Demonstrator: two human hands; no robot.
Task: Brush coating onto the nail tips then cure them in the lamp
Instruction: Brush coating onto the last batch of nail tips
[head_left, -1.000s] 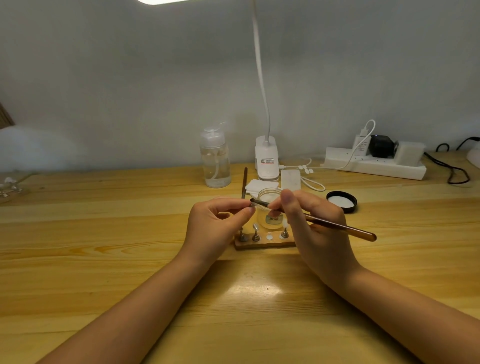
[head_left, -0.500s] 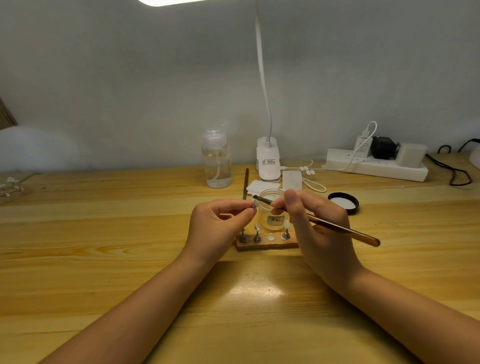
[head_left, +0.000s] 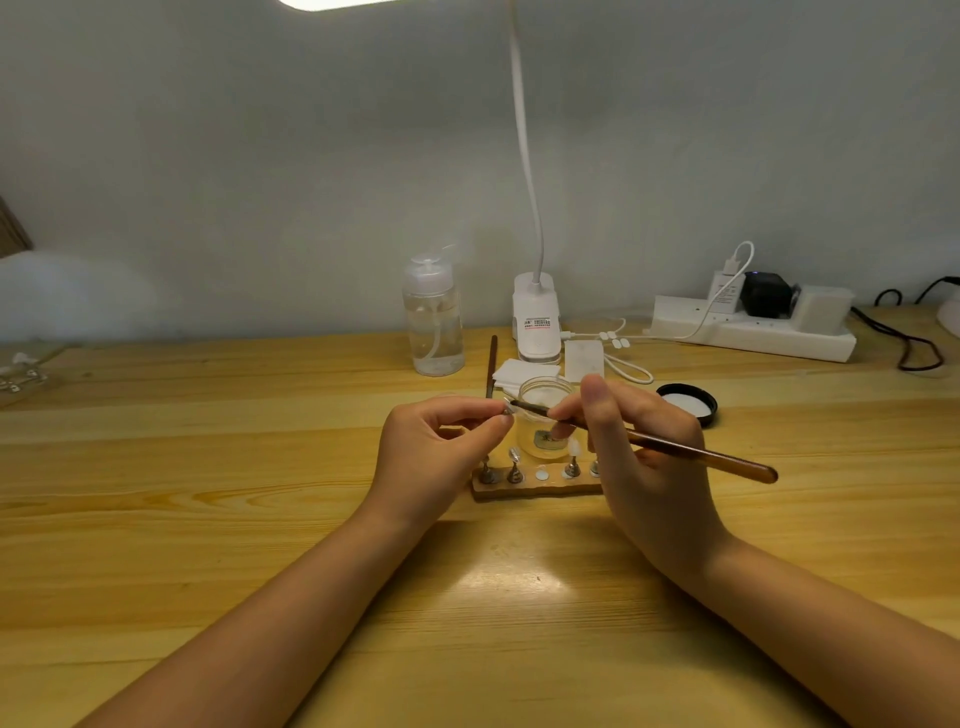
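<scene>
Jar (head_left: 543, 415) sits just behind the stand (head_left: 535, 480), lid (head_left: 687, 404) off to its right. Bottle (head_left: 434, 317) stands left of the lamp base (head_left: 536, 322), power strip (head_left: 753, 327) far right by the wall.

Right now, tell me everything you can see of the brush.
The brush is a thin stick with a glossy brown handle and a dark front end. The right hand pinches it near the front, handle slanting down to the right. Its tip meets a small clear nail tip pinched by the left hand, in front of the open jar.
</scene>
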